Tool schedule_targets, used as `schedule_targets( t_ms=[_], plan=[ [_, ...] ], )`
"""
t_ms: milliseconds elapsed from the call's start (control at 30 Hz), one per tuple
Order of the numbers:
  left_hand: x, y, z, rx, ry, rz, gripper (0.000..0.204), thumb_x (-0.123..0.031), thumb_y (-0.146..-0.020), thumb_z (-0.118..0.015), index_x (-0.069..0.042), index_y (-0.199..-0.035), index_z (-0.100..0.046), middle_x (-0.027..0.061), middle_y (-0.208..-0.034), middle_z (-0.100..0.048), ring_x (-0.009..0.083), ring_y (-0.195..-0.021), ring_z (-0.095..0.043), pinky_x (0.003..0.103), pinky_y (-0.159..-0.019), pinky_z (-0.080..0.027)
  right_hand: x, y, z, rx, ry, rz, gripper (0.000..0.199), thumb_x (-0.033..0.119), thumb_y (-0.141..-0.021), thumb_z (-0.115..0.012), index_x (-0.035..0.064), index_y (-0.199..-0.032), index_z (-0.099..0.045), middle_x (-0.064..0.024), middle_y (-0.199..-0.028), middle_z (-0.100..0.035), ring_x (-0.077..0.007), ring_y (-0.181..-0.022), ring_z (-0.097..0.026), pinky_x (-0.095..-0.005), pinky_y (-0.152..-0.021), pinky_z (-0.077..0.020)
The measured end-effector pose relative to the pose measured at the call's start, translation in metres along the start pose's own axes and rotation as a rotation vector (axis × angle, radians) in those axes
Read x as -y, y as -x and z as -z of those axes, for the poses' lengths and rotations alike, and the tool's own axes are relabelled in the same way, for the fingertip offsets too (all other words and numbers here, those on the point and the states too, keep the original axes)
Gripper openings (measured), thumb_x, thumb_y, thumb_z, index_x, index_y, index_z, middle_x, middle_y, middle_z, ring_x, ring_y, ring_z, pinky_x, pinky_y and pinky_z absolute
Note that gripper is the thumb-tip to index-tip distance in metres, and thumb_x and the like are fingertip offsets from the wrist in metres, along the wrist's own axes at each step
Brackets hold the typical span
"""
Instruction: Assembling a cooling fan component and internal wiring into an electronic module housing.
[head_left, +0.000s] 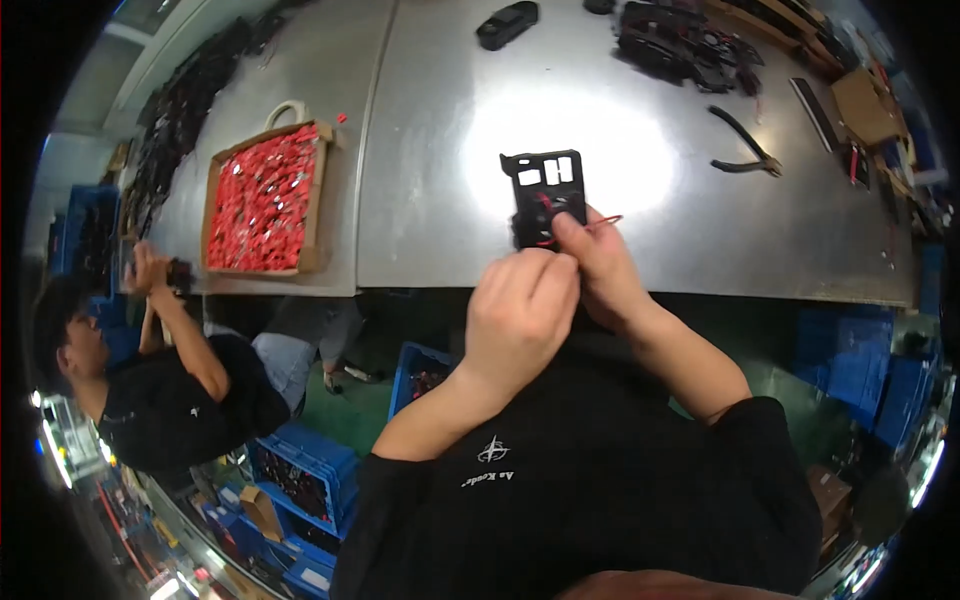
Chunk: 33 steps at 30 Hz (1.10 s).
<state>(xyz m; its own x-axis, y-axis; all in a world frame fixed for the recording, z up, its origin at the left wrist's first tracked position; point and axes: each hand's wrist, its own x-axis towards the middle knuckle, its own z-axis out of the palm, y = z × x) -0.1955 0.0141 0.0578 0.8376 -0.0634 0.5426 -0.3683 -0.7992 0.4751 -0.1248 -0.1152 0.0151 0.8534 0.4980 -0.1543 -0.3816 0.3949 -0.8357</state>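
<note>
Over the near edge of the metal table point(440, 220) I hold a black plastic housing point(549, 180) with rectangular cut-outs at its far end. Red wire point(607, 221) loops out of it on the right. My right hand point(605, 262) grips the housing's right side, its thumb lying on top. Curled fingers of my left hand point(527, 300) meet the near end of the housing, beside the right thumb. What the left fingertips pinch is hidden behind the knuckles.
Pliers point(745, 150) lie at the right. Black housings point(680, 45) are heaped at the back, with a single black device point(508, 25) left of them. A cardboard tray point(315, 200) of small red parts stands left. A co-worker point(170, 370) works there; blue crates point(300, 475) stand below.
</note>
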Motion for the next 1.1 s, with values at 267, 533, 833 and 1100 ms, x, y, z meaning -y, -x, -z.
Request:
schedule_targets(
  t_ms=[267,533,833,1100],
  plan=[
    [0.048,0.002,0.040,-0.017,0.250,-0.028,0.027,-0.006,-0.079,-0.078,-0.007,-0.105,-0.075,0.0105,-0.095,-0.073,0.0301,-0.085,-0.071,0.038,-0.076,-0.059,0.037,-0.004,0.045,-0.069,0.016,0.054,0.042,0.029,-0.108,-0.060,0.0020,-0.140,-0.053,-0.0174,-0.118,-0.069,-0.0275,-0.096,-0.073,-0.0421,-0.084,-0.0620],
    [0.305,-0.048,0.176,0.147,-0.743,0.275,0.023,-0.017,-0.094,-0.069,-0.006,-0.114,-0.074,0.0168,-0.111,-0.073,0.0370,-0.107,-0.069,0.046,-0.094,-0.054,0.061,-0.009,0.088,-0.131,0.132,0.034,0.039,0.029,-0.110,-0.056,0.0020,-0.137,-0.053,-0.0205,-0.116,-0.071,-0.0259,-0.095,-0.073,-0.0407,-0.088,-0.0608],
    [0.300,-0.094,0.176,0.409,-0.694,0.306,0.042,-0.011,-0.086,-0.073,-0.004,-0.127,-0.068,0.0236,-0.118,-0.070,0.0422,-0.106,-0.067,0.050,-0.093,-0.053,0.070,-0.004,0.096,-0.109,0.130,-0.042,0.034,0.023,-0.109,-0.057,0.0040,-0.136,-0.049,-0.0200,-0.115,-0.071,-0.0248,-0.097,-0.074,-0.0411,-0.088,-0.0609],
    [0.151,-0.151,0.048,-0.023,0.686,0.291,0.011,-0.007,-0.097,-0.073,-0.004,-0.108,-0.072,0.0049,-0.102,-0.073,0.0137,-0.090,-0.069,0.027,-0.081,-0.054,0.114,-0.062,0.090,0.207,0.430,0.016,0.046,0.023,-0.101,-0.068,0.0010,-0.138,-0.052,-0.0098,-0.107,-0.072,-0.0186,-0.092,-0.074,-0.0350,-0.078,-0.0626]
  ],
)
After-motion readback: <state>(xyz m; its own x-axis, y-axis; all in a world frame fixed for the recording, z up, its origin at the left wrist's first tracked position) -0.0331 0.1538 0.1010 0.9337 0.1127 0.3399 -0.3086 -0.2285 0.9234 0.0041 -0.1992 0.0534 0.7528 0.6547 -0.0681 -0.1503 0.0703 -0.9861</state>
